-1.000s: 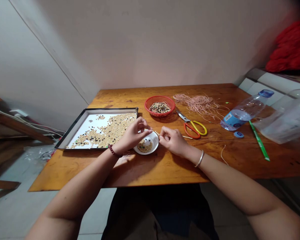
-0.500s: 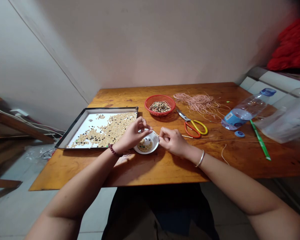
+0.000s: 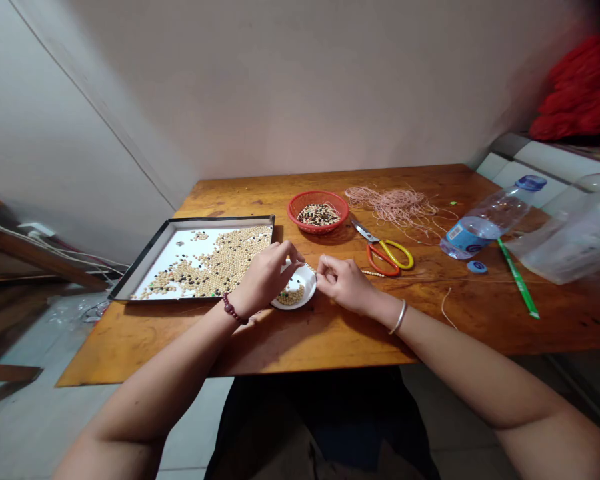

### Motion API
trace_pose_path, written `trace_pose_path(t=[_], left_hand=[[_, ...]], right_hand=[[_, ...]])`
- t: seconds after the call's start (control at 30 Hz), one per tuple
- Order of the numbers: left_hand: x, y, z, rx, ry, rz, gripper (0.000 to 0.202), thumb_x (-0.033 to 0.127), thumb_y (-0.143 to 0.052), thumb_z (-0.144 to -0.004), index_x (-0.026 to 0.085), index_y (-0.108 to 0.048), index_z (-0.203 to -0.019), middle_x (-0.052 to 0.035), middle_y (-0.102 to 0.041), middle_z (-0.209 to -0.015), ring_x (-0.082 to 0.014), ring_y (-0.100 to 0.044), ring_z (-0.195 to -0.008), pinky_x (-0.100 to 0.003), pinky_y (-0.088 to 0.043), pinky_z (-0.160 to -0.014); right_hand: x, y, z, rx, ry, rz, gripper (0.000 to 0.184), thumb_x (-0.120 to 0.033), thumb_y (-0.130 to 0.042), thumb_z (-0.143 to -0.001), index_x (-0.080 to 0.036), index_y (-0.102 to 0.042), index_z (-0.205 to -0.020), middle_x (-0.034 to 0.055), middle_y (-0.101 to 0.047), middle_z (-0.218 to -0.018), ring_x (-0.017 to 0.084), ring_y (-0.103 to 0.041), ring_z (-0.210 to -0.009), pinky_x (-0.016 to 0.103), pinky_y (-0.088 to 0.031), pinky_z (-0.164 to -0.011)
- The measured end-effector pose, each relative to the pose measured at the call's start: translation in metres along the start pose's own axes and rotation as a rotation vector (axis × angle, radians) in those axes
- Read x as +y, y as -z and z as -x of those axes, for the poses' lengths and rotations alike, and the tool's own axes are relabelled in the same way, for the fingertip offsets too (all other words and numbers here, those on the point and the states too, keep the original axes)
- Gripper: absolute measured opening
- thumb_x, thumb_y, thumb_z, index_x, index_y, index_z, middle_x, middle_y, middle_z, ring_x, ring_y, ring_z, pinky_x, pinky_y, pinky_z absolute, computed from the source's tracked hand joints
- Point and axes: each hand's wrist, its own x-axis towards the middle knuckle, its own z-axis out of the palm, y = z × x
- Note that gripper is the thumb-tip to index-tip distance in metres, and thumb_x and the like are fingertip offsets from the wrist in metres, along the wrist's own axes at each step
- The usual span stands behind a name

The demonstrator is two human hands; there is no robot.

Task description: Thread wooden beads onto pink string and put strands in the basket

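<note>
My left hand (image 3: 266,276) hovers over a small white dish (image 3: 300,291) of tan and dark beads, its fingertips pinched together on something too small to make out. My right hand (image 3: 344,283) rests just right of the dish, fingers curled and pinched on a thin cord with several tan beads (image 3: 374,273) strung on it, trailing right across the wooden table (image 3: 330,333). The two hands nearly meet above the dish's rim.
A black-rimmed tray (image 3: 150,260) of loose beads lies at the left. Behind the dish stand a red basket (image 3: 318,212) of mixed beads, orange-and-yellow scissors (image 3: 387,255) and a heap of pink cord (image 3: 397,203). A water bottle (image 3: 485,218), its blue cap (image 3: 474,267) and a green stick (image 3: 517,277) lie right.
My left hand has dipped lower over the dish and now covers more of it. My right hand has barely shifted.
</note>
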Motion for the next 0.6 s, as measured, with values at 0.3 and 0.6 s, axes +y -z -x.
trace_pose_path(t=[0.3,0.6], left_hand=[[0.0005,-0.0022,0.0003,0.055,0.073,0.153,0.009,0.023,-0.060,-0.085,0.018,-0.053,-0.087,-0.0034,-0.066,-0.085,-0.0119,-0.059,-0.071,-0.025,-0.045,-0.063],[0.0018,0.0005,-0.0070,0.025,0.444,0.879,0.031,0.029,-0.072,-0.074,0.018,-0.046,-0.086,-0.0039,-0.065,-0.084,-0.0160,-0.066,-0.084,-0.026,-0.053,-0.068]], right_hand=[[0.0005,-0.0020,-0.0008,0.013,-0.023,-0.008,0.011,-0.020,-0.054,-0.076,-0.020,-0.046,-0.068,-0.0080,-0.039,-0.048,0.008,-0.037,-0.044,0.020,-0.028,-0.050],[0.0002,-0.0019,0.0018,0.024,0.036,-0.031,0.011,-0.021,-0.052,-0.079,-0.020,-0.046,-0.069,-0.0079,-0.039,-0.048,0.008,-0.037,-0.043,0.020,-0.029,-0.051]])
